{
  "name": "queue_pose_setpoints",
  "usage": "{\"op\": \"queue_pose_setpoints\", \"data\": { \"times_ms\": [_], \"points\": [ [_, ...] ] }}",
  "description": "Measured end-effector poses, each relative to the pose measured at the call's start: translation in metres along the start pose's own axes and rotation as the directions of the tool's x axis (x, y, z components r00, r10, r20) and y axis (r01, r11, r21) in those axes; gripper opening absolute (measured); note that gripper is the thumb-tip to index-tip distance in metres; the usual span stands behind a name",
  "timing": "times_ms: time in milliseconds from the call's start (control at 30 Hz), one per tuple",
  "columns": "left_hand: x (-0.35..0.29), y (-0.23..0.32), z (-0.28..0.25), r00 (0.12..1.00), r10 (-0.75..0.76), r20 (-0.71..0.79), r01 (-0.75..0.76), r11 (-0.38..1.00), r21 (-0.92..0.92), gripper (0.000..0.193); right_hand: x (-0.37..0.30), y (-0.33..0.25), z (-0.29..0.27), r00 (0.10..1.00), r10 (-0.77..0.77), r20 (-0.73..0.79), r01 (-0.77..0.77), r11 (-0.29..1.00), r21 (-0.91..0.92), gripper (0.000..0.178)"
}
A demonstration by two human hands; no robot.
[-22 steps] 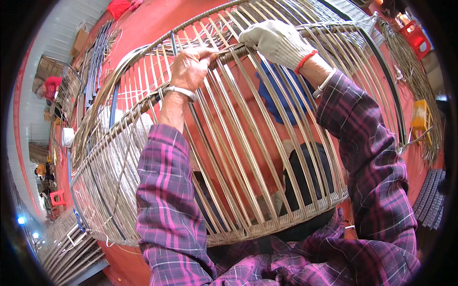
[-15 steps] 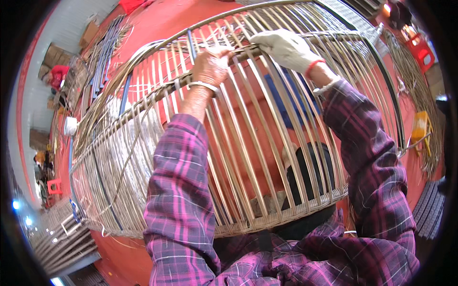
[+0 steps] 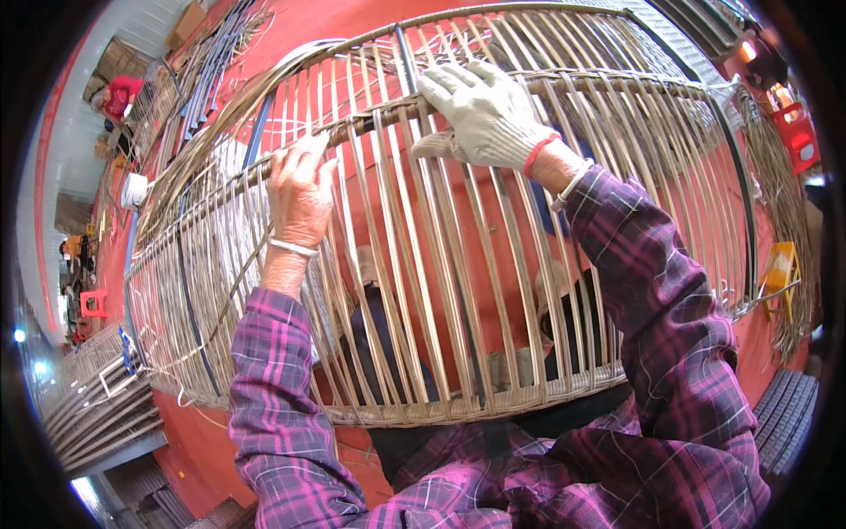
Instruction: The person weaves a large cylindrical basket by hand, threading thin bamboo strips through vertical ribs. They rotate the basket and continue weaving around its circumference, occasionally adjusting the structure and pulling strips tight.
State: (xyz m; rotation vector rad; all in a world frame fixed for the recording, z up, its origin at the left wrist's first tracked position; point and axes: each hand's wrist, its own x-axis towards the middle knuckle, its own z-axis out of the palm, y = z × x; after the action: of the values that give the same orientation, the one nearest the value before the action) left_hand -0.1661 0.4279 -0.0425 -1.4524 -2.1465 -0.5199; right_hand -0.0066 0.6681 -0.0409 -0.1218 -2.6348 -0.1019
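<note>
Across the lap, over a red floor (image 3: 423, 212): large frame (image 3: 458, 291) of bent cane ribs. Woven band at near rim and one cross band done; most ribs bare. Left hand (image 3: 298, 189), bare, fingers curled on the cross band (image 3: 370, 123). Right hand (image 3: 480, 115), gloved, fingers spread flat on it. Much weaving judged left.

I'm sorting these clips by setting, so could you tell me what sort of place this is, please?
Probably a basket-weaving workshop. The hands work on a large half-woven cane frame, more woven frames are stacked on the red floor, and loose cane strips lie about.
</note>
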Motion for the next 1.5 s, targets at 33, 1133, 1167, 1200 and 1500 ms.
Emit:
{"op": "queue_pose_setpoints", "data": {
  "times_ms": [33, 1133, 1167, 1200, 1500],
  "points": [
    [-0.001, 0.0, 0.0, 0.999, 0.046, 0.006, -0.046, 0.999, 0.024, 0.032, 0.005, -0.006, 0.003, 1.0, -0.028, -0.006, 0.028, 0.999, 0.038, 0.09],
    [0.032, -0.059, 0.006, 0.996, 0.084, 0.025, -0.087, 0.976, 0.201, 0.021, 0.082, -0.074, 0.035, 0.993, 0.035, 0.109, -0.081, 0.889, 0.451, 0.026],
    [0.027, -0.06, 0.005, 0.997, 0.076, 0.021, -0.078, 0.977, 0.199, 0.02, 0.083, -0.073, 0.035, 0.995, 0.044, 0.089, -0.081, 0.88, 0.469, 0.026],
    [0.022, -0.062, 0.003, 0.998, 0.066, 0.02, -0.069, 0.979, 0.19, 0.02, 0.084, -0.072, 0.034, 0.99, 0.054, 0.129, -0.11, 0.871, 0.48, 0.026],
    [0.004, -0.054, -0.01, 0.964, -0.248, 0.095, 0.254, 0.965, -0.058, 0.019, 0.086, -0.07, 0.024, 0.962, -0.071, 0.264, -0.027, 0.937, 0.348, 0.035]
  ]
}}
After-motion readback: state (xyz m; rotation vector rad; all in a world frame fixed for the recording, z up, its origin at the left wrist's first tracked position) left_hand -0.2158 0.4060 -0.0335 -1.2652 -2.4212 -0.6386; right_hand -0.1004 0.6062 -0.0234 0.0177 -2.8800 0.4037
